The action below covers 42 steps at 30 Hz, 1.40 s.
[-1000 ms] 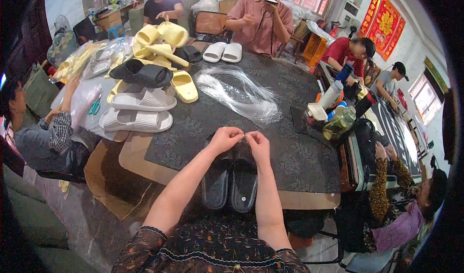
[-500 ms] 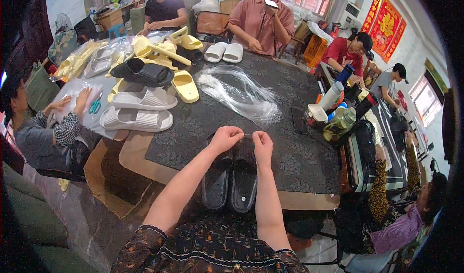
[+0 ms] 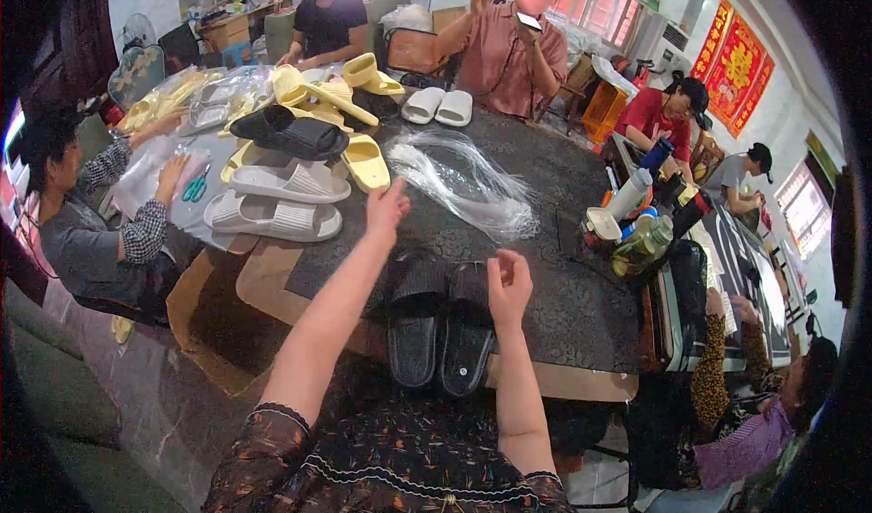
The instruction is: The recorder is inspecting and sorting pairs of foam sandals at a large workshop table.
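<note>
Hands part: a sec. ago they were close together above the blk. slippers (image 3: 416,286) (side by side on the bench (image 3: 572,318)). Now the left hand (image 3: 388,211), fingers loosely spread, is beyond the pair, nr. the clear strands (image 3: 495,211); the right hand (image 3: 510,284), fingers curled, grip unclear, is by their rt. strap.

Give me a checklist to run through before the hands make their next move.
1. Black slippers set side by side: ok.
2. Clear strands on the table, beyond the black slippers: ok.
3. Left hand away from the black slippers: ok.
4. Right hand clear of the black slippers: cannot tell; they overlap in this view.
5. Black slippers joined together: cannot tell; a fine link would hardly show.
</note>
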Each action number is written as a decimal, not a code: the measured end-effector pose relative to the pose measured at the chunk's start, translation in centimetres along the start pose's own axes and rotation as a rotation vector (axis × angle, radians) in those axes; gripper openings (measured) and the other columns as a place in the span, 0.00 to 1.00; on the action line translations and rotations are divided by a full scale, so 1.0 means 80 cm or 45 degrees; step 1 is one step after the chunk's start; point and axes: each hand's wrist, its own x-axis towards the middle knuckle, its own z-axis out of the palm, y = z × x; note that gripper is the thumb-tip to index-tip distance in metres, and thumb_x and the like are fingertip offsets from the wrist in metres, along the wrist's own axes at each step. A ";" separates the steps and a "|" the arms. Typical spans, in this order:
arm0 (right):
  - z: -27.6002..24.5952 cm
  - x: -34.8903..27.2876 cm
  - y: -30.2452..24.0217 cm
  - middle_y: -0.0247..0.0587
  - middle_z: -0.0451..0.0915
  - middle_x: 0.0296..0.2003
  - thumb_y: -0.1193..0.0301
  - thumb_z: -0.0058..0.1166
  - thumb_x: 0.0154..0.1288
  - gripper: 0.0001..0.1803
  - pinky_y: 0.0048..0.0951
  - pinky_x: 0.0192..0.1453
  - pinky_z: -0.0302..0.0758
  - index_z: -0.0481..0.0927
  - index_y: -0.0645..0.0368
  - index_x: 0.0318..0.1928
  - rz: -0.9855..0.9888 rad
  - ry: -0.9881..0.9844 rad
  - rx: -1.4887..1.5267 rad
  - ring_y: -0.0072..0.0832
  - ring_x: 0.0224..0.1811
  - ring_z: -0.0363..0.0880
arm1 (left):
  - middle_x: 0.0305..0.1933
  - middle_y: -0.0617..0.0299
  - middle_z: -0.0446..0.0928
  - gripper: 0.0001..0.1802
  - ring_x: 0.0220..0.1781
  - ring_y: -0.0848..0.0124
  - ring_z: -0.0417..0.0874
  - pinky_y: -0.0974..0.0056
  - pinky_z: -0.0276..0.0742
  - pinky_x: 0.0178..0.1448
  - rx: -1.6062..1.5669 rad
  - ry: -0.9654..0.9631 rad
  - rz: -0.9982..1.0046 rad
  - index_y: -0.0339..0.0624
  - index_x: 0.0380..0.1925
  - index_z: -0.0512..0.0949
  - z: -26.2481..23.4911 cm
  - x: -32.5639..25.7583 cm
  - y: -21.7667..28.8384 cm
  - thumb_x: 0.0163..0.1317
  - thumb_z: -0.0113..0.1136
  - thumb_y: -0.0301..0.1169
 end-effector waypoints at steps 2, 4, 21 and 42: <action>-0.008 -0.023 -0.022 0.34 0.77 0.27 0.75 0.60 0.58 0.06 0.21 0.30 0.69 0.79 0.62 0.35 0.048 -0.196 0.060 0.17 0.25 0.69 | 0.34 0.60 0.74 0.26 0.30 0.70 0.75 0.73 0.73 0.29 -0.325 0.119 -0.041 0.44 0.51 0.72 -0.045 0.044 0.037 0.56 0.67 0.44; -0.022 -0.048 -0.041 0.35 0.79 0.24 0.72 0.59 0.58 0.06 0.23 0.31 0.71 0.81 0.61 0.32 0.081 -0.451 0.041 0.19 0.25 0.73 | 0.34 0.61 0.73 0.23 0.29 0.70 0.74 0.69 0.74 0.30 -0.507 0.225 0.052 0.42 0.46 0.73 -0.067 0.077 0.070 0.57 0.67 0.44; 0.030 -0.087 -0.033 0.52 0.79 0.22 0.41 0.56 0.53 0.33 0.43 0.34 0.78 0.76 0.65 0.25 0.155 -0.728 -1.102 0.47 0.28 0.81 | 0.31 0.61 0.72 0.11 0.32 0.70 0.74 0.65 0.71 0.30 0.197 0.207 0.160 0.40 0.37 0.72 -0.098 0.021 0.072 0.52 0.54 0.22; -0.269 0.025 0.115 0.56 0.79 0.40 0.55 0.58 0.58 0.25 0.47 0.46 0.76 0.75 0.67 0.42 0.787 -0.089 -1.608 0.51 0.44 0.79 | 0.36 0.63 0.81 0.14 0.40 0.78 0.77 0.70 0.72 0.47 1.039 -0.496 0.219 0.36 0.41 0.79 -0.089 -0.083 0.054 0.60 0.62 0.35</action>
